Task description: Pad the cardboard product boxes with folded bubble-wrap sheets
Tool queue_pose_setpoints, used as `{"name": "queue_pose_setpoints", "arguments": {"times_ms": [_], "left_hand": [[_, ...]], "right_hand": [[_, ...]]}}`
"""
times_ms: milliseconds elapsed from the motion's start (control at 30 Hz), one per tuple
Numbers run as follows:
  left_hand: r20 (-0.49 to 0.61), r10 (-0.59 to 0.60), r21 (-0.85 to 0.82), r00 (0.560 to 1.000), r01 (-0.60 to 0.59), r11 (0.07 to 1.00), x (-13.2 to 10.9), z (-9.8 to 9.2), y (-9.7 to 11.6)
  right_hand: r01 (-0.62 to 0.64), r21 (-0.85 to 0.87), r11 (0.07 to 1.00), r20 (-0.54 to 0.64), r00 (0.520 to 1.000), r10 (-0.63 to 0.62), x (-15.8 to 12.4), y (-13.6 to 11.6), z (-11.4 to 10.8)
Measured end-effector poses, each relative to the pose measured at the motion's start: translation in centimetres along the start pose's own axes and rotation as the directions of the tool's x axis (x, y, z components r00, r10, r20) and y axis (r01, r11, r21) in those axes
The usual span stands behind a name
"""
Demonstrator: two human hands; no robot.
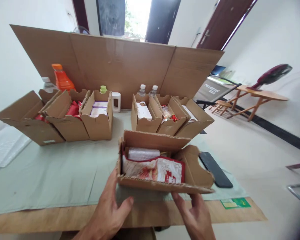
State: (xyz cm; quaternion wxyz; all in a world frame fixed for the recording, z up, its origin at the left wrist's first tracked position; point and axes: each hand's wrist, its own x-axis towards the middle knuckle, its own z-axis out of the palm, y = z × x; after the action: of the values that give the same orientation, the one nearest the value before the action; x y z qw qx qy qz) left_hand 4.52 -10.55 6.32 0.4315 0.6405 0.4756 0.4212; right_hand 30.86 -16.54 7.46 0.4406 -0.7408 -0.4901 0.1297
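Your left hand, lower centre of frame: fingers spread against left end of cardboard box, thumb tucked under front edge, cupping hold. Your right hand: fingertips curled under box's front right bottom edge, gripping. Box at lower centre, near front of worktop, flaps up. Inside: red-white packet, bubble-wrapped roll. Black phone just right of box. More open boxes behind, mid-frame.

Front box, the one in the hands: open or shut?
Open. The cardboard box has its back flap standing up, and its contents show from above: a red-and-white packet and a bubble-wrapped roll.
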Motion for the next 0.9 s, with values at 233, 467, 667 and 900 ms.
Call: {"name": "queue_pose_setpoints", "arguments": {"times_ms": [233,467,667,900], "left_hand": [[-0.244,-0.080,0.144,0.966,0.118,0.983,-0.4,-7.3,-0.6],[-0.192,0.035,0.195,0.981,0.004,0.981,-4.4,-2.8,-1.1],[-0.275,0.009,0.231,0.961,0.057,0.971,-6.6,-2.9,-2.6],[-0.181,0.119,0.204,0.976,-0.081,0.976,-5.5,-1.8,-2.8]], "right_hand": [[0.153,0.286,0.946,0.182,0.961,-0.210,0.4,-6.4,6.3],[0.150,0.304,0.941,0.065,0.982,-0.177,0.8,-2.3,5.2],[0.241,0.372,0.897,0.095,0.951,-0.295,5.7,-5.1,10.4],[0.283,0.323,0.903,0.037,0.950,-0.311,9.9,-8.0,14.5]]}}
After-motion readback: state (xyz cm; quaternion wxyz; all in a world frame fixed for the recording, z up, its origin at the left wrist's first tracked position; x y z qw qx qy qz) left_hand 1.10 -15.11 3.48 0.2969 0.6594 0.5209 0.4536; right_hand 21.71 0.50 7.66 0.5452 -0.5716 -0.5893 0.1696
